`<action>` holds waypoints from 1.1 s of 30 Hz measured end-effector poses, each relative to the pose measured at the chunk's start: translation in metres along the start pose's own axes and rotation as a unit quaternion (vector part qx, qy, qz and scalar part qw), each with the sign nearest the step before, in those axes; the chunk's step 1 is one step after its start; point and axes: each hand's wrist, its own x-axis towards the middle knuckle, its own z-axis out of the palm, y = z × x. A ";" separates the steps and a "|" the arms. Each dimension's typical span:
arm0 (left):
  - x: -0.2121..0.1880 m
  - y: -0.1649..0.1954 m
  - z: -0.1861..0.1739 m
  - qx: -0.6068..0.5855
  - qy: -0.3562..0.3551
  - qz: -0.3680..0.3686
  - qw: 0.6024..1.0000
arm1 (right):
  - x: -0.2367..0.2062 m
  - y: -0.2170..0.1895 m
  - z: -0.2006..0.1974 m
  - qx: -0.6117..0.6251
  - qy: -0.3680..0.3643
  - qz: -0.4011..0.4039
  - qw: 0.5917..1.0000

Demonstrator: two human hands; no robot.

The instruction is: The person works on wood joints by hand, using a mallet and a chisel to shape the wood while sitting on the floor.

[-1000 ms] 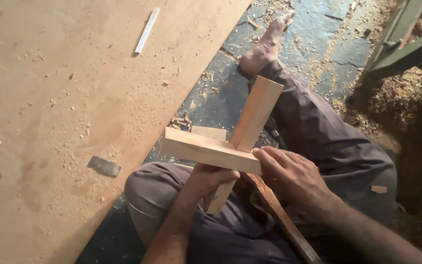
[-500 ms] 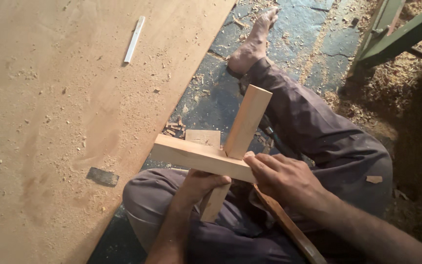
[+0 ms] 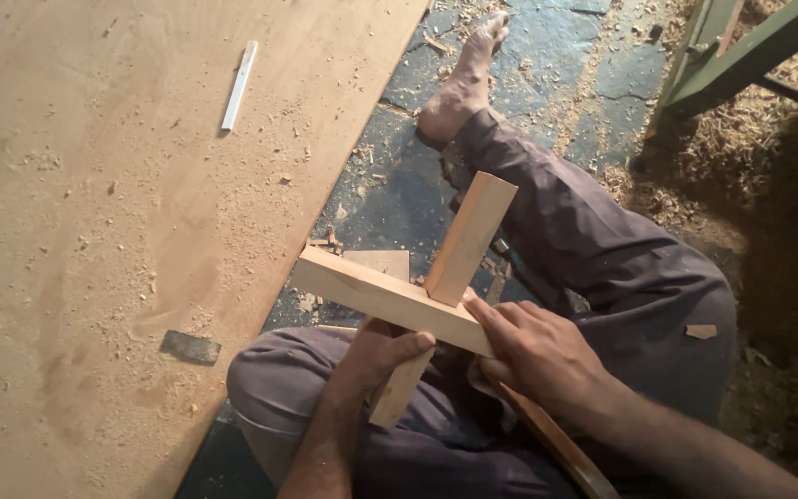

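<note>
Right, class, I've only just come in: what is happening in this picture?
A person sits on the floor with legs folded, holding two wooden bars crossed over each other above the lap. The left hand grips the lower end of the long bar from below, and the right hand presses on the end of the crosswise bar. A large sheet of plywood dusted with sawdust lies beside them, with a thin white stick and a small dark scrap on it.
</note>
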 end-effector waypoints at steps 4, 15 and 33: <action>0.003 -0.003 -0.001 0.034 0.018 -0.013 0.999 | 0.000 0.002 0.008 -0.014 -0.004 0.024 1.000; 0.009 -0.006 -0.005 -0.160 -0.032 -0.093 0.982 | 0.022 0.029 0.001 0.261 -0.097 0.137 0.951; 0.010 0.017 0.011 -0.091 -0.095 -0.078 0.988 | 0.022 0.041 0.010 0.215 -0.117 0.146 0.958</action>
